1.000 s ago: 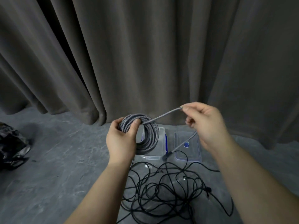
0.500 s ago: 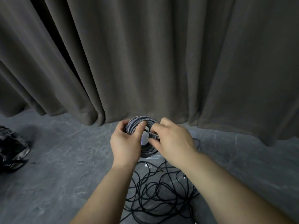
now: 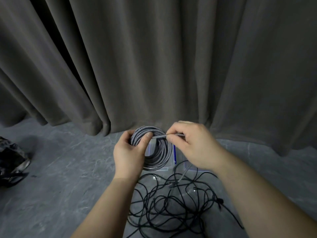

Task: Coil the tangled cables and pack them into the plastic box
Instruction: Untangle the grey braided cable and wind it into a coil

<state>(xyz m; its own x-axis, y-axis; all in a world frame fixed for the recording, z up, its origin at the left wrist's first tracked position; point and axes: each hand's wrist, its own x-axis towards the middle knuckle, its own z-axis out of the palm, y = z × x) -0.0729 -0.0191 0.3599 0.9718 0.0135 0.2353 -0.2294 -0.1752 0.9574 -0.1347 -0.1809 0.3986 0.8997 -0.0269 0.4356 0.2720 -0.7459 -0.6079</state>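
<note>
A grey braided cable [image 3: 159,152] is wound into a round coil held up in front of me. My left hand [image 3: 130,152] grips the coil's upper left side, thumb across the loops. My right hand [image 3: 192,145] pinches the cable's loose end just right of the coil's top, and the tail hangs down below that hand. Behind the coil lies the clear plastic box [image 3: 169,166] with a blue strip, mostly hidden. Its clear lid [image 3: 187,166] lies beside it on the right, under my right hand. On the floor near me sprawls a tangle of thin black cables [image 3: 176,206].
A heavy grey curtain [image 3: 154,62] hangs across the back, touching the grey floor [image 3: 68,186]. A crumpled black bag [image 3: 12,160] sits at the far left edge.
My right hand first came in from the right with the loose end and met the coil, then drew back a little to the right, pulling the end taut across the coil's top.
</note>
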